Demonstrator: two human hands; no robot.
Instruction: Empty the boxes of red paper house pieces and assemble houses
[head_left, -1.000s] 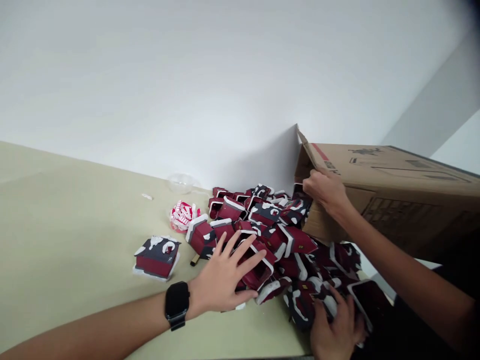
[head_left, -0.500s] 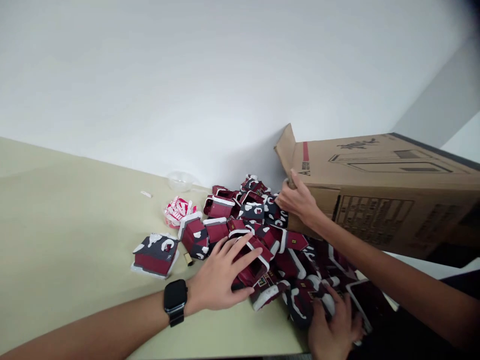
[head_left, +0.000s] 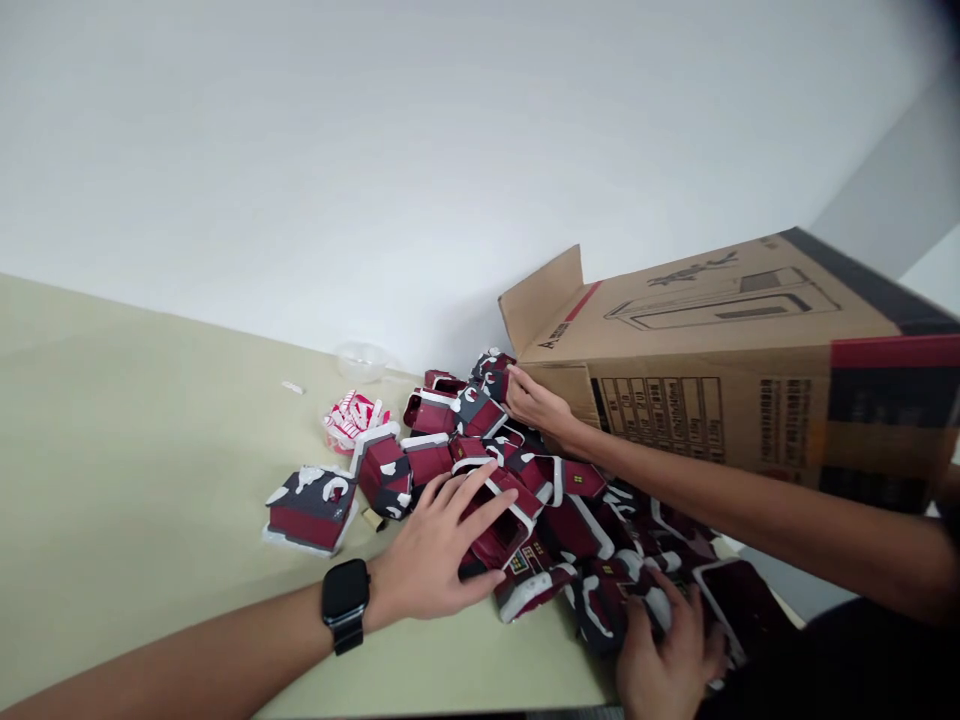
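Note:
My left hand, with a black watch on its wrist, rests spread over a heap of dark red toy houses with grey, snow-patterned roofs. Its fingers lie across one open-bottomed house. At the lower edge, my right hand touches the near side of the heap, its fingers bent but apart. Another person's arm reaches in from the right, with the hand at the far houses beside the carton. One snowy-roofed house stands apart at the left.
The large carton lies on its side at the right, one flap raised near the wall. A tub of red and white pieces and a clear plastic cover are left of the heap. A small tan piece lies near the houses.
The carton has shifted left and turned. The other person's hand has left its flap and moved left to the far houses. My hands have hardly moved.

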